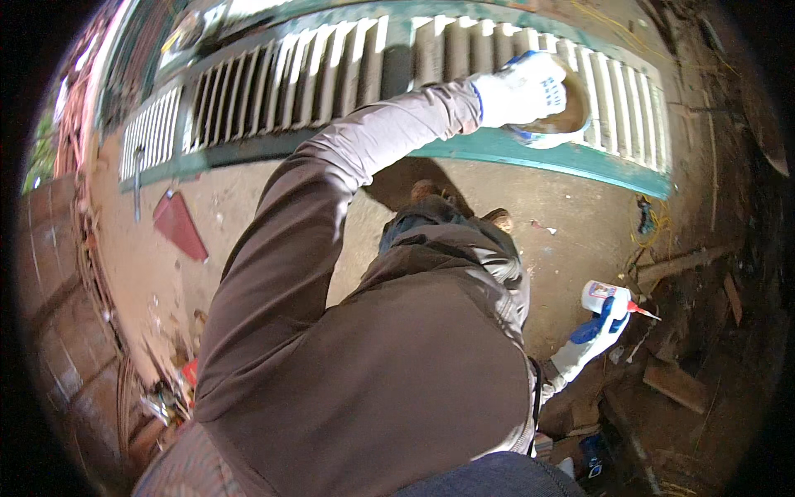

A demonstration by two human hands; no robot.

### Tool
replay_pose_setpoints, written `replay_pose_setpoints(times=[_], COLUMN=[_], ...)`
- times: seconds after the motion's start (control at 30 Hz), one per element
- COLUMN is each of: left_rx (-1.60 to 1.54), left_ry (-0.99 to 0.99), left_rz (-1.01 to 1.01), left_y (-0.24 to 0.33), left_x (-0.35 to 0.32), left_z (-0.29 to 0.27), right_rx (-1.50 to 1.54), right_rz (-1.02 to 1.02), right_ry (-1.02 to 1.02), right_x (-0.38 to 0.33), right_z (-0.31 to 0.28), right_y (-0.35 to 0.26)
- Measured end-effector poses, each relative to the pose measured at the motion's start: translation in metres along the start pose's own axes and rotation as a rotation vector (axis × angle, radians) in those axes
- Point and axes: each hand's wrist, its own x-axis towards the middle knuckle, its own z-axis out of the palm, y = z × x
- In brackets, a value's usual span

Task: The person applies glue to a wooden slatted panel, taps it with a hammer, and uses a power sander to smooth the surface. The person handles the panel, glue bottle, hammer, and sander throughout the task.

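Right hand (pixel 598 335), white-and-blue glove, low at person's right side, closed around white glue bottle (pixel 606 296) with red nozzle pointing right. Scrap wood (pixel 677 385) on ground just beyond. Left hand (pixel 522 89), gloved, arm stretched forward, grips round bowl (pixel 563 116) of brownish stuff over white slats of green shutter (pixel 331 74) lying on dirt floor.

Left hand (pixel 520 87), in a white glove with a blue cuff, grips a white bowl (pixel 561 116) by its rim. The bowl is tipped, its brown inside showing, held over the white slats of the teal-framed shutter (pixel 331 79) lying on the floor. Right hand (pixel 598 331), gloved white and blue, clutches a white glue bottle (pixel 609 296), red nozzle pointing right, low beside the body.
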Motion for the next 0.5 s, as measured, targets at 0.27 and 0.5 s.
replay_pose_setpoints(times=[0.27, 0.5], left_rx=[-0.275, -0.445], left_ry=[0.167, 0.325], left_rz=[-0.675, -1.052], left_y=[-0.049, 0.029], left_x=[-0.182, -0.238], left_z=[-0.110, -0.119], right_rx=[0.021, 0.051], right_rz=[-0.023, -0.066], right_ry=[-0.177, -0.352], right_x=[0.020, 0.010], right_z=[0.006, 0.049], right_y=[-0.003, -0.042])
